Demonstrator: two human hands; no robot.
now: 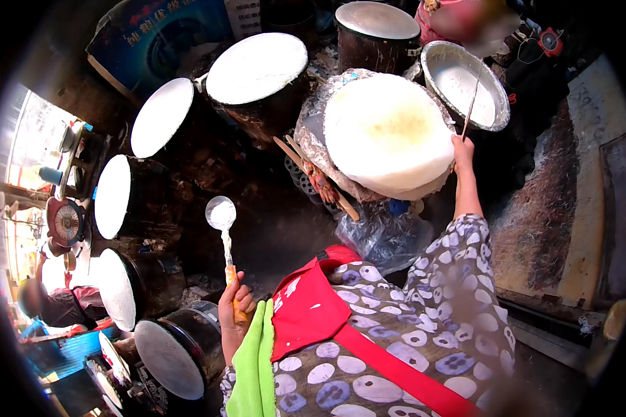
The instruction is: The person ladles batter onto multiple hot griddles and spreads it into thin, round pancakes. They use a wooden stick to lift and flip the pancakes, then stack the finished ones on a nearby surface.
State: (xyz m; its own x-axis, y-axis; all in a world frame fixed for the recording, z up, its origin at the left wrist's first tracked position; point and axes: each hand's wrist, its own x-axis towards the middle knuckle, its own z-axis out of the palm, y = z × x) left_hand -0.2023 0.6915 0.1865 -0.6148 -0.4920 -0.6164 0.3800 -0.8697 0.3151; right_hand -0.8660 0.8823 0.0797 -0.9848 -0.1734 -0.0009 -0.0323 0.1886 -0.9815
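Observation:
My left hand [236, 301] grips the orange handle of a ladle [221, 212], whose round bowl and shaft are coated in white. The ladle is held up over the dark floor. In my right hand [463, 152] is a thin stick [472, 99], pointing up across a metal basin [502, 109] with white residue or batter inside. That hand is at the right edge of a thick round white stack [391, 133], apparently thin flatbreads, browned in the middle. The stack rests on a plastic-covered stand [309, 112]. What my right fingers touch below the stack's edge is hidden.
Drum stoves with round white-covered tops, such as one drum top [258, 68] and another [163, 117], curve around the left. Wooden sticks [297, 155] and a clear plastic bag [383, 237] are by the stand. A person [65, 307] is at far left.

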